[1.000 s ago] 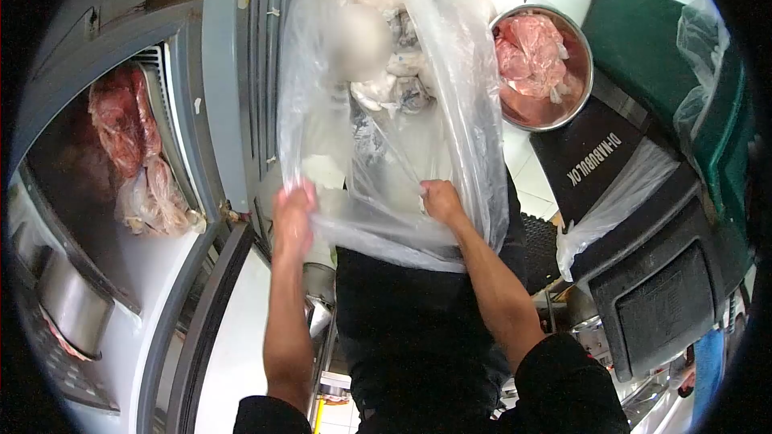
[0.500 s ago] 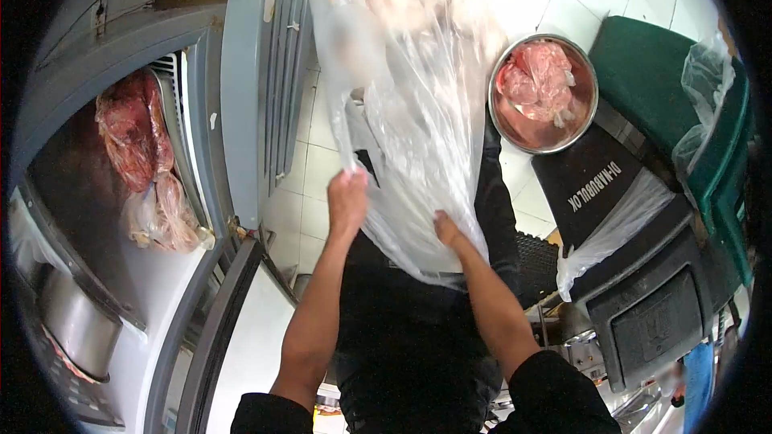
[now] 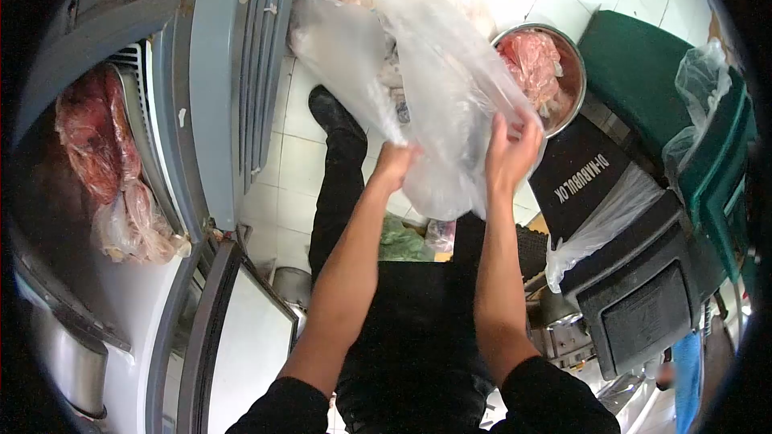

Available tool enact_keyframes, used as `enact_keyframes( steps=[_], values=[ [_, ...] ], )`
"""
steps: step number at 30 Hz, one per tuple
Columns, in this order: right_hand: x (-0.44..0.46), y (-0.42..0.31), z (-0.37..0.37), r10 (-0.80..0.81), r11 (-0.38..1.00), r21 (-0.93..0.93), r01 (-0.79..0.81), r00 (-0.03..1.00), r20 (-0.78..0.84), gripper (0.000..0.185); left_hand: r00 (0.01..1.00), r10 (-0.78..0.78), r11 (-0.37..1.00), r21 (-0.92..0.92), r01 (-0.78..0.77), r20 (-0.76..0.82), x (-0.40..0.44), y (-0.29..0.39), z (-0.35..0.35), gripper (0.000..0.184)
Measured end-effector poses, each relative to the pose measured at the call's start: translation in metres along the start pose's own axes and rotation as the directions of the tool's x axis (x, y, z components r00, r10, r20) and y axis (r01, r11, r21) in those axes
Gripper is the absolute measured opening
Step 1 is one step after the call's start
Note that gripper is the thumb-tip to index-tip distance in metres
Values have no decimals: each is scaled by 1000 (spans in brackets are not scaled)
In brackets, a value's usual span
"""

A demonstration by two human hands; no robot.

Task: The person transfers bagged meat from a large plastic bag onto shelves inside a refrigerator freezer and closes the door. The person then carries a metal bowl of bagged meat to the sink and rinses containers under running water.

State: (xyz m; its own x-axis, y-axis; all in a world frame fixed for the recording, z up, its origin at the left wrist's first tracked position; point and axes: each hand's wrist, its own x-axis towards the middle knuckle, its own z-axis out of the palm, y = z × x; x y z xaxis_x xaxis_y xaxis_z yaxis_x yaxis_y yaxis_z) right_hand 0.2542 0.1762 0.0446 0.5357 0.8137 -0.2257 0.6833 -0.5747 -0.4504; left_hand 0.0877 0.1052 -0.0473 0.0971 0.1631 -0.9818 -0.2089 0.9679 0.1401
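Observation:
A large clear plastic bag [image 3: 450,104] hangs in front of me, with pale and dark lumps showing blurrily in its upper part. My left hand [image 3: 394,164] is closed on the gathered left edge of the bag. At the bag's right side, my right hand [image 3: 513,149] has its fingers partly spread, with the thumb raised against the thin plastic. Just beyond that hand stands a round metal bowl [image 3: 572,72] holding pink meat in plastic [image 3: 531,60].
To the left, an open chest [image 3: 165,112] holds red bagged meat [image 3: 92,141]. Its grey lid [image 3: 215,96] stands beside it. Black bins [image 3: 635,297] and a green bin [image 3: 627,56] are at right. Green bagged stuff [image 3: 402,239] lies below the plastic bag.
The bag's lower edge has risen and its mouth has swung to the right. Both hands have moved up and right, and the right hand's fingers have spread. A leg and shoe now show at left.

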Motion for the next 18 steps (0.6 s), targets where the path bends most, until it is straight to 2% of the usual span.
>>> enact_keyframes(
  steps=[1,2,3,4,5,6,7,8,10,11,12,13,18],
  values=[
    [6,57,54,181,959,185,-213,968,177,40,995,87,991,104,-83,-42,-13,-8,-13,20],
    [13,114,106,350,844,289,-452,872,342,44,981,179,964,214,-160,-72,-28,-17,-26,19],
    [-9,129,139,446,712,258,-653,704,552,52,987,112,985,142,-95,-115,-46,-19,-31,17],
    [-31,142,171,510,556,124,-822,455,730,60,987,37,998,62,-28,-154,-63,-19,-33,14],
    [-53,154,202,524,428,-66,-902,188,830,67,988,42,997,71,-32,-151,-72,-22,-36,14],
    [-71,139,234,432,358,-8,-934,158,888,60,986,16,993,118,4,-168,-79,-25,-39,13],
    [-81,131,250,329,281,38,-959,134,935,53,982,-10,986,163,41,-189,-86,-28,-42,12],
    [-80,126,249,318,276,47,-960,137,938,53,981,1,984,174,34,-194,-88,-28,-41,12],
    [-85,114,231,611,48,145,-988,144,779,43,968,137,961,267,-78,-210,-99,-31,-39,11],
    [-85,107,216,609,49,150,-987,148,779,43,968,141,960,269,-82,-207,-105,-32,-38,11],
    [-84,100,195,656,448,-6,-894,324,682,40,970,132,946,319,-61,-204,-113,-32,-33,12],
    [-82,93,179,607,745,-210,-633,513,608,37,970,129,931,363,-47,-207,-119,-33,-30,13],
    [-111,90,124,591,739,-185,-647,493,638,36,968,206,786,614,-75,-146,-167,-45,-32,21]
  ],
)
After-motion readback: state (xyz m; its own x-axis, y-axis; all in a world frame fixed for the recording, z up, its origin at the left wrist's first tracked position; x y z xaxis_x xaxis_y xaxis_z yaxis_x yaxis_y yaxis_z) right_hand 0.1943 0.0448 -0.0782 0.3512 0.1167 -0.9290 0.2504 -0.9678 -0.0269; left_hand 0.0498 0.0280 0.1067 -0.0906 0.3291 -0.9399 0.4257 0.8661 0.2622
